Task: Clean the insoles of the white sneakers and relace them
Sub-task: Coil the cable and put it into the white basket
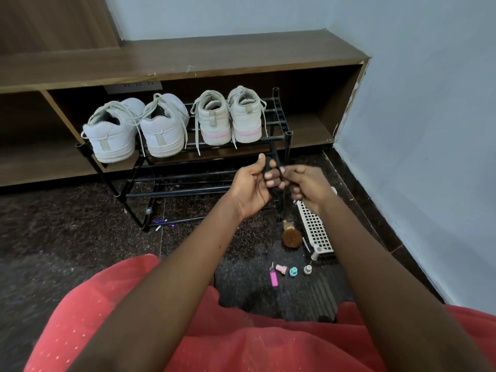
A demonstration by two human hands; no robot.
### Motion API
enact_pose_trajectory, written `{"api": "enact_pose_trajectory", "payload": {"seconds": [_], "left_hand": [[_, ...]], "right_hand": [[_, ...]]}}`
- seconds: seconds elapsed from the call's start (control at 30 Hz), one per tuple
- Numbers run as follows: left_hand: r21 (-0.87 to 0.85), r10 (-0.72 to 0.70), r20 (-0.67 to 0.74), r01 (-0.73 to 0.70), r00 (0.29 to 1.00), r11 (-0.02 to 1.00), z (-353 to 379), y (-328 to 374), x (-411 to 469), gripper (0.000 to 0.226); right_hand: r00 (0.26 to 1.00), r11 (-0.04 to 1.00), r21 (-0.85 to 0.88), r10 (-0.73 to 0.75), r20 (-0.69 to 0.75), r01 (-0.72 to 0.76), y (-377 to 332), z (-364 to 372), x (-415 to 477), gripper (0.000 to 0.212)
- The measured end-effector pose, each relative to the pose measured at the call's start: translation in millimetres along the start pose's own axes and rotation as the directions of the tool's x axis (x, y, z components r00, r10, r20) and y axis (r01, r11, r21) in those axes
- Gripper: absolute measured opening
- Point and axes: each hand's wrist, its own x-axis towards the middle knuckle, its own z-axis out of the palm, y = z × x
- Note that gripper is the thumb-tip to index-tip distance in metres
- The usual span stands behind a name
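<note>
Since the head view is the only one I have, I work from it alone. All four white sneakers (163,132) stand heels toward me on the top tier of the black shoe rack (288,146), the plain pair (112,138) at its left end and the pink-striped pair (214,124) toward its right. I judge them light, firm in the sole and soft at the collar, so the heel is the place to take hold. The laces (196,135) hang limp over the rack's front rail and could snag if dragged. The insoles are hidden inside.

Neither hand touches a shoe. In front of the rack's right post, the left hand (252,186) has its fingers curled round a small dark thing (271,173), too blurred to name. The right hand (308,186) appears to pinch the same thing, so each grip is closed on it. A brush (291,236) and a white perforated tray (315,226) lie on the floor before the rack's right end.
</note>
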Motion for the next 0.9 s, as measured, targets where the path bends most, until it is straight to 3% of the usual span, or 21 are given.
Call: {"api": "enact_pose_trajectory", "payload": {"seconds": [0.07,0.13,0.27,0.33,0.43,0.53,0.73,0.83,0.9], "left_hand": [[-0.099,0.09,-0.076,-0.097,0.993,0.99,-3.4,1.5,4.6,0.032],[-0.092,0.156,-0.15,-0.17,0.976,0.981,-9.8,1.5,6.7,0.027],[0.192,0.168,-0.159,-0.136,0.973,0.972,-18.6,-11.8,8.9,0.031],[0.336,0.138,-0.128,-0.088,0.982,0.938,-16.5,-18.9,6.9,0.041],[0.471,0.078,0.022,-0.079,0.997,0.878,-13.6,-23.1,5.5,0.052],[0.422,-0.041,0.163,-0.032,0.986,0.906,-7.8,-23.3,1.2,0.021],[0.476,-0.153,0.135,0.071,0.979,0.877,-6.4,-28.2,4.1,0.016],[0.386,-0.18,0.079,0.137,0.98,0.912,-3.0,-29.5,4.0,0.029],[0.348,-0.212,0.061,0.179,0.975,0.92,-3.4,-29.9,4.7,0.034]], "right_hand": [[0.998,0.978,-0.205,0.033,0.045,-0.023,14.0,6.0,-11.8,0.013],[0.99,0.896,-0.444,0.06,0.125,0.002,18.1,11.1,-20.0,0.013],[0.984,0.712,-0.698,0.059,0.166,0.075,-4.5,15.6,-23.1,0.014],[0.991,0.687,-0.72,0.005,0.135,0.095,-21.6,14.8,-23.3,0.01],[0.994,0.754,-0.648,-0.07,0.085,0.109,-36.9,11.6,-20.1,0.003],[0.995,0.795,-0.6,-0.095,0.029,0.094,-41.6,6.6,-14.5,0.012],[0.986,0.866,-0.478,-0.167,0.003,0.148,-27.7,-14.5,-4.4,0.007],[0.998,0.992,-0.12,-0.052,-0.04,0.047,-9.3,-15.9,-9.9,0.006],[0.995,0.987,0.13,0.095,0.017,-0.097,0.7,-12.4,-16.4,0.009]]}}
